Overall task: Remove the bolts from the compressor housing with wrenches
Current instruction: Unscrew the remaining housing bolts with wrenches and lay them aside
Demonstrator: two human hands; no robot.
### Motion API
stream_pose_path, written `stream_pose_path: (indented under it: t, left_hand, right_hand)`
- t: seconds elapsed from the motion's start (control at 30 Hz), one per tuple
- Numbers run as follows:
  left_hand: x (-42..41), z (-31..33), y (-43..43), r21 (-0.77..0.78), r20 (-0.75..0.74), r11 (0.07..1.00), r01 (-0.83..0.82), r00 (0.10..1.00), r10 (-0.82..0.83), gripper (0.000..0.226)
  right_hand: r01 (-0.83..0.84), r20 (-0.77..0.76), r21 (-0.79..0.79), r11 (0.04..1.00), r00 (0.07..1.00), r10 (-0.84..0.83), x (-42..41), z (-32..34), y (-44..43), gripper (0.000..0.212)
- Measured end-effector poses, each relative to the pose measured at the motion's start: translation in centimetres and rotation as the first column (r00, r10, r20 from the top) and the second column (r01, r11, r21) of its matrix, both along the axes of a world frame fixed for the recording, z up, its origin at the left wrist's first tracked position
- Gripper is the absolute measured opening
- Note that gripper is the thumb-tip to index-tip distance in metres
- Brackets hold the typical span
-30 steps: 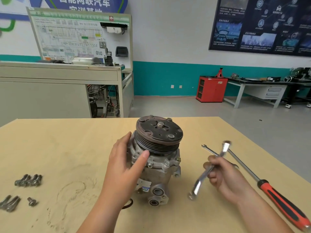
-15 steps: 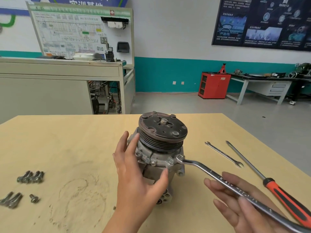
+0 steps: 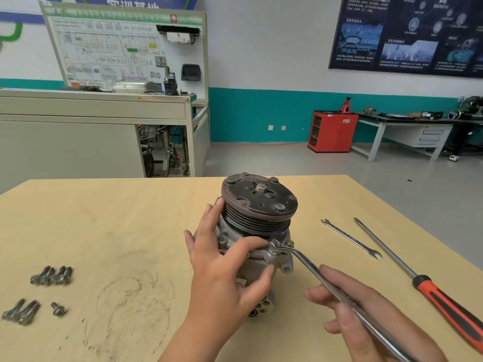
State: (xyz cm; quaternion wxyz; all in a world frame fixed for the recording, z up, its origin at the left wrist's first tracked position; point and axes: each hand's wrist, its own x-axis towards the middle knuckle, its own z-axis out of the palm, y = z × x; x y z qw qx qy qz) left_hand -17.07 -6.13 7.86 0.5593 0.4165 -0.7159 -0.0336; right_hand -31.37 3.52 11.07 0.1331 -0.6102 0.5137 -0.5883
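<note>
The compressor (image 3: 257, 212) stands upright on the wooden table (image 3: 117, 223), dark pulley on top. My left hand (image 3: 230, 273) grips its grey housing from the left, index finger touching the wrench's ring end. A long offset ring wrench (image 3: 308, 267) has its ring set over a bolt (image 3: 274, 244) on the housing flange. My right hand (image 3: 360, 317) holds the wrench's shank near the lower right, thumb on top. A second bolt (image 3: 289, 242) sits on the flange just right of the ring.
A small open-end wrench (image 3: 350, 237) and a long screwdriver with a red-black handle (image 3: 444, 299) lie right of the compressor. Removed bolts lie at the table's left: one cluster (image 3: 51, 275), another (image 3: 21, 310) and a single screw (image 3: 57, 308).
My right hand has turned the wrench round and brought its ring end onto the flange bolt. My left hand has shifted on the housing, its index finger now at the ring.
</note>
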Motion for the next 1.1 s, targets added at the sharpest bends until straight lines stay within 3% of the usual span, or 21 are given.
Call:
stream_pose_path:
  t: [0.07, 0.17, 0.27, 0.5, 0.63, 0.7, 0.77, 0.83, 0.9, 0.93, 1.1]
  left_hand:
    - [-0.1, 0.1, 0.0, -0.006, 0.006, 1.000, 0.007, 1.000, -0.007, 0.027]
    - [-0.3, 0.3, 0.1, -0.022, 0.007, 1.000, 0.008, 1.000, -0.008, 0.028]
    - [-0.4, 0.4, 0.3, -0.040, 0.013, 0.999, 0.007, 1.000, -0.006, 0.031]
    - [-0.3, -0.1, 0.0, -0.053, 0.002, 0.998, 0.045, 0.999, -0.045, 0.032]
    - [-0.4, -0.7, -0.1, -0.040, 0.018, 0.997, 0.070, 0.997, -0.069, 0.031]
    - [-0.4, -1.0, -0.1, -0.029, 0.015, 0.996, 0.080, 0.997, -0.080, 0.030]
    - [-0.6, -1.1, -0.1, -0.029, 0.004, 0.996, 0.082, 0.997, -0.082, 0.030]
    - [-0.7, -1.1, -0.2, -0.039, -0.021, 0.996, 0.081, 0.996, -0.082, 0.029]
    - [-0.9, -1.1, -0.2, -0.052, -0.043, 0.996, 0.072, 0.996, -0.074, 0.027]
    - [-0.9, -1.1, -0.2, -0.059, -0.045, 0.996, 0.065, 0.997, -0.067, 0.027]
    - [-0.8, -1.1, -0.2, -0.118, -0.031, 0.992, 0.048, 0.998, -0.052, 0.024]
  right_hand:
    - [0.038, -0.100, -0.083, 0.996, 0.994, -0.046, 0.1, 0.4, 0.1, 0.034]
    - [0.023, -0.191, -0.089, 0.996, 0.981, -0.040, 0.6, 1.5, 0.4, 0.047]
    - [0.027, -0.308, -0.120, 0.992, 0.949, -0.063, 1.1, 2.2, 0.6, 0.040]
    - [-0.032, -0.289, -0.115, 0.993, 0.957, -0.002, 1.9, 3.0, 0.5, 0.046]
    - [-0.060, -0.397, -0.073, 0.996, 0.917, 0.026, 1.2, 1.5, 0.8, 0.051]
    - [-0.120, -0.288, -0.028, 0.992, 0.952, 0.107, 0.4, 0.6, 0.7, 0.041]
    - [-0.279, 0.037, -0.023, 0.960, 0.959, 0.280, -0.1, -0.2, 0.1, 0.039]
    - [-0.257, 0.475, -0.134, 0.957, 0.831, 0.289, -0.7, -1.2, -1.3, 0.041]
    - [-0.134, 0.727, -0.085, 0.987, 0.669, 0.154, -1.3, -1.7, -4.0, 0.027]
    - [-0.154, 0.769, -0.021, 0.988, 0.629, 0.115, -1.6, -1.7, -5.6, 0.026]
    - [-0.362, 0.767, 0.202, 0.910, 0.636, 0.083, -2.6, 0.3, -12.3, 0.023]
